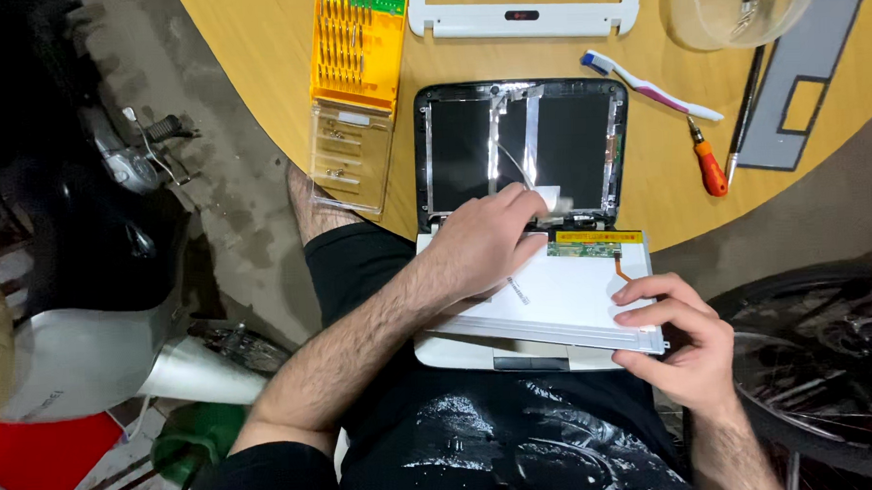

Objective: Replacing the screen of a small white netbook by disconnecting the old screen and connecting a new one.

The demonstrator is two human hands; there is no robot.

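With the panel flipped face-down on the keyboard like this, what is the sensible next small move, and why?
Probably free the cable at the panel's top edge. The left hand already rests its fingertips by the white connector tab, next to the circuit strip, while the right hand steadies the screen panel at its corner. The panel looks attached to the lid shell.
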